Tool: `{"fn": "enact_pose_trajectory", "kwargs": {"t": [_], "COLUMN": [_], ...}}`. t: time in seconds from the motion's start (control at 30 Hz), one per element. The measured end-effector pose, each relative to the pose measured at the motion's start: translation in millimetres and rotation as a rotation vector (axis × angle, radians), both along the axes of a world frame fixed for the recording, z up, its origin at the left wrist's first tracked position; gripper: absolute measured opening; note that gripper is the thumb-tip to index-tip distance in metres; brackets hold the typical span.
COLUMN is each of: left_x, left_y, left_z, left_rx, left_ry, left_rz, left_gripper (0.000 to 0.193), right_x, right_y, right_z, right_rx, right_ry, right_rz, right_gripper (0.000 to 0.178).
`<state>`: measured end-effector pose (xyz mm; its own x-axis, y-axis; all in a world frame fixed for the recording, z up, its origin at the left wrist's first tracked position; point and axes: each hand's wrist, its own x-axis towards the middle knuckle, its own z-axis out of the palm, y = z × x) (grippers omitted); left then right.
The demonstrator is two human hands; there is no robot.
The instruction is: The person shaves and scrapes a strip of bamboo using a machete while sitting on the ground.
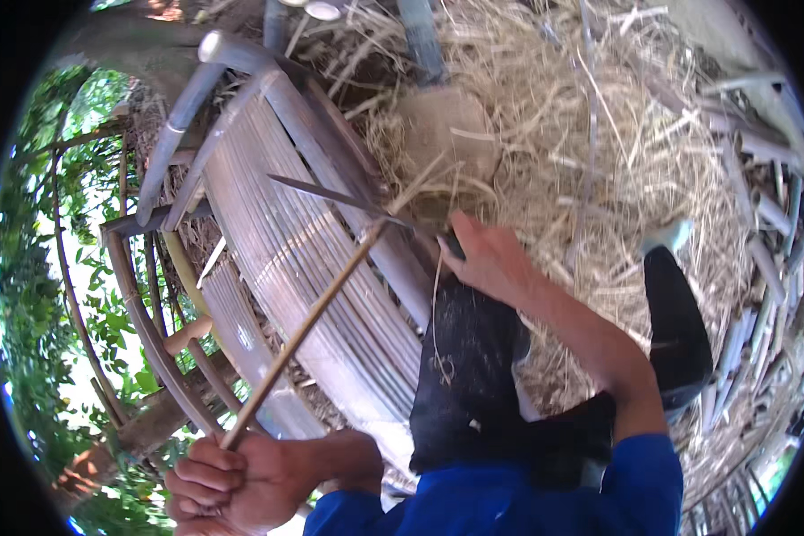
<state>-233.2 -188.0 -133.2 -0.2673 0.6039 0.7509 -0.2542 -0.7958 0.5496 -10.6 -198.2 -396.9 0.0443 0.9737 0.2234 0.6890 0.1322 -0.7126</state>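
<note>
My left hand (255, 482) is closed in a fist around the near end of a long, thin bamboo stick (317, 308). The stick slants up and away to the right, and its far end looks split or frayed. My right hand (494, 259) grips a knife by its dark handle, above my black-trousered knee. The knife blade (330, 195) points left and crosses the stick near its far end, seemingly touching it. A thin curled strip (436, 322) hangs below the knife over my trouser leg.
A slatted bamboo bench (272, 205) with a pole frame stands at my left. Pale shavings (545, 107) cover the ground around a flat wooden block (447, 134). Cut bamboo pieces (764, 268) lie along the right side. Green foliage (40, 295) shows beyond a railing at the far left.
</note>
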Motion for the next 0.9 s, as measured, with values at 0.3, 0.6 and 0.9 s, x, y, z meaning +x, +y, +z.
{"fn": "enact_pose_trajectory", "kwargs": {"t": [0.3,0.6,0.9], "left_x": [-45.2,8.1,27.4], "left_y": [25.8,13.9,-27.1], "left_z": [-7.2,2.7,-8.8], "left_rx": [-0.060,-0.058,0.042], "left_ry": [-0.048,-0.342,-0.132], "left_rz": [-0.060,-0.047,-0.216], "left_gripper": [0.045,0.040,0.046], "right_x": [83.6,69.7,-14.9], "right_y": [-30.4,-12.3,-52.2], "right_z": [-130.9,-57.3,116.3], "right_rx": [-0.460,-0.614,-0.076], "right_ry": [-0.095,0.064,0.183], "right_rz": [-0.184,-0.163,0.175], "right_gripper": [0.031,0.030,0.035]}}
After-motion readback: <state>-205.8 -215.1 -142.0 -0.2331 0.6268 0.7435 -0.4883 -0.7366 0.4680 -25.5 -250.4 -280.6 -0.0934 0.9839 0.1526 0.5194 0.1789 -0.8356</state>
